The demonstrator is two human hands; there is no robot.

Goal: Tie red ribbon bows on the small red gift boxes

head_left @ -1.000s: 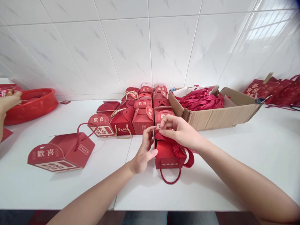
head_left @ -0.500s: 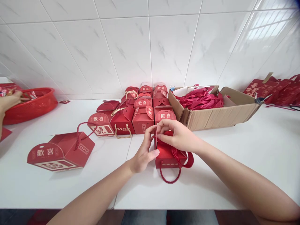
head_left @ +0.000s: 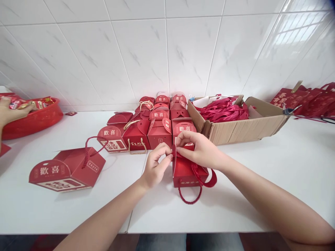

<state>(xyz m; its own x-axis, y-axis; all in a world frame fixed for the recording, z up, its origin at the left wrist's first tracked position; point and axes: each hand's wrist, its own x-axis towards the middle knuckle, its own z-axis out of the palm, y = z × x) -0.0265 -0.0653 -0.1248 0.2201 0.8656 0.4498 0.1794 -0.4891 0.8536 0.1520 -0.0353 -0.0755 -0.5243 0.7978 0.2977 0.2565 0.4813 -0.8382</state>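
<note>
A small red gift box (head_left: 187,170) stands in front of me, with a dark red cord handle (head_left: 190,201) hanging from its near side. My left hand (head_left: 158,165) is pinched at the left face of the box's upright flap (head_left: 174,157), on what looks like the tip of a ribbon. On the flap's other face, my right hand (head_left: 197,150) pinches the same glossy red ribbon (head_left: 211,179), whose loose length loops over the box's right side. Fingers partly cover the flap's hole. Another red box (head_left: 75,169) with a cord handle lies tilted to the left.
Several closed red boxes (head_left: 159,130) stand in rows behind. A cardboard box (head_left: 240,130) of red ribbons (head_left: 225,111) is back right, with red bags (head_left: 311,101) beyond. At far left, another person's hand (head_left: 13,113) is over a red basin (head_left: 34,122) of wrapped sweets.
My left hand has gone from spread fingers around the flap to a pinch at its left face. My right hand stays nearly in place. The other person's hand has shifted over the basin.
</note>
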